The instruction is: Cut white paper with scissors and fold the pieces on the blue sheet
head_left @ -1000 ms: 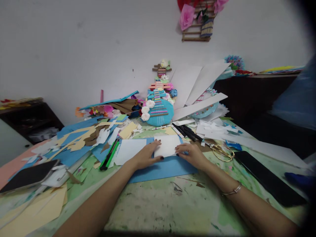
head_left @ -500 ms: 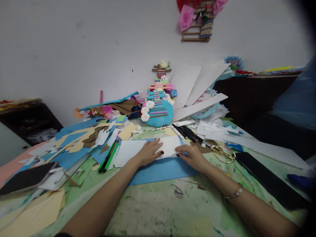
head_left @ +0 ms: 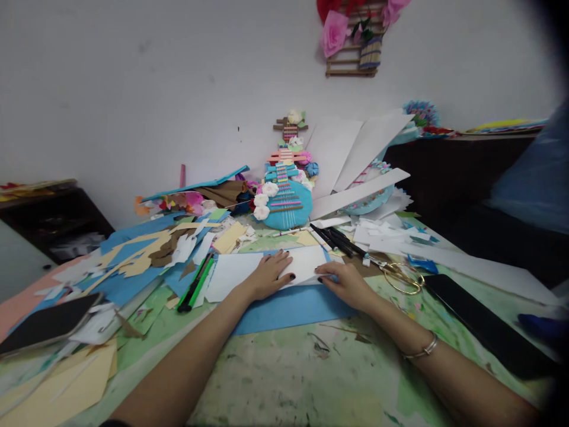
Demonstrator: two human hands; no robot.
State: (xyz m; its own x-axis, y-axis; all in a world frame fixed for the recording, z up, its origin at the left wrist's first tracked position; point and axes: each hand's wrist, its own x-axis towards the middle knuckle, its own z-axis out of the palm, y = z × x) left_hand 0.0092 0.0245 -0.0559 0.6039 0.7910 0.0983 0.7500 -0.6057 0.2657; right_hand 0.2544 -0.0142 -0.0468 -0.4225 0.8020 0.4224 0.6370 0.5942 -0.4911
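A strip of white paper (head_left: 235, 274) lies across a blue sheet (head_left: 284, 309) on the table in front of me. My left hand (head_left: 270, 276) rests flat on the white paper, fingers spread, pressing it down. At the paper's right end my right hand (head_left: 344, 283) has its thumb and forefinger closed on the edge, which looks slightly raised there. The rest of the right fingers are curled under and partly hidden. A green utility knife (head_left: 196, 283) lies left of the paper. Beyond the right hand are gold-handled scissors (head_left: 402, 277).
Black pens (head_left: 331, 237) lie behind the right hand. A blue paper lute (head_left: 287, 204) leans against the wall. Coloured paper scraps (head_left: 146, 252) pile up at left, white offcuts (head_left: 386, 234) at right. A long black object (head_left: 484, 326) lies beside my right forearm.
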